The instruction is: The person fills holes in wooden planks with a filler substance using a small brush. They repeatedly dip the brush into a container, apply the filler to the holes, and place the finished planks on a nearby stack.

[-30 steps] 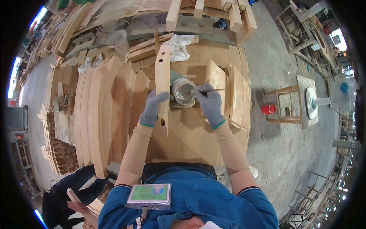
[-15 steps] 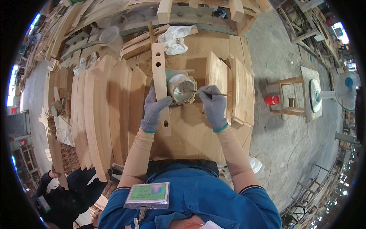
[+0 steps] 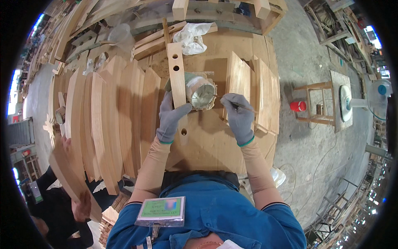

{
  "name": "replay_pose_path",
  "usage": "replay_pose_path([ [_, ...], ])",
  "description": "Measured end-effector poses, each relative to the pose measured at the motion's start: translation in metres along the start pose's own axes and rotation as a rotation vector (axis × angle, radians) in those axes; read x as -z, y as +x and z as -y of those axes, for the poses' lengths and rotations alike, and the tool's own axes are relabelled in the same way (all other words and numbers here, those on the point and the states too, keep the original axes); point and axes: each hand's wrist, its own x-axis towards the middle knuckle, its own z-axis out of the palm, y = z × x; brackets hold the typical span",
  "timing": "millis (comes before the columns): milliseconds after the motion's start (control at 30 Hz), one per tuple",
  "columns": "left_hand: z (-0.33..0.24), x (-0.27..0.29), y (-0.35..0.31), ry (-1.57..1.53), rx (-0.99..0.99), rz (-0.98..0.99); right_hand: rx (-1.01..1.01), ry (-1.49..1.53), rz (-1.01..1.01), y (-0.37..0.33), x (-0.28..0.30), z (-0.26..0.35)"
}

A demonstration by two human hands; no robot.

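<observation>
My left hand (image 3: pixel 171 118), in a grey glove, grips a pale wooden slat (image 3: pixel 177 79) with its thumb across the front. Two dark holes show near the slat's far end and one near its close end. Just right of the slat, a round pot (image 3: pixel 202 93) with a crusted rim is tilted so its pale inside shows; whether my left fingers also hold it is hidden. My right hand (image 3: pixel 239 118), gloved too, pinches a thin stick (image 3: pixel 254 111) whose tip reaches the pot's right rim. What is on the tip is too small to tell.
Stacked boards stand left (image 3: pixel 105 128) and right (image 3: pixel 238 79) on a cardboard-covered surface (image 3: pixel 207 151). A crumpled white bag (image 3: pixel 192 38) lies on wood strips behind. At lower left a co-worker's hand (image 3: pixel 81 206) holds a board. A stool (image 3: pixel 314 88) and fan (image 3: pixel 378 99) stand right.
My right hand has shifted slightly right and nearer me with the stick. The pot's mouth shows more openly. At lower left, the co-worker has come closer, with a hand on a board.
</observation>
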Motion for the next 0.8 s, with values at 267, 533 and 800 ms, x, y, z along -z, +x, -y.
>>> replay_pose_path([
  [267,0.010,0.000,0.001,-0.022,-0.032,0.010,-0.137,0.167,-0.044,-0.039,-0.013,-0.025],
  [533,0.006,-0.001,0.001,0.066,-0.002,-0.028,0.339,-0.350,0.314,-0.058,-0.007,0.024],
  [800,0.005,-0.001,0.007,-0.053,0.010,0.024,-0.243,0.336,-0.059,-0.034,-0.004,-0.031],
])
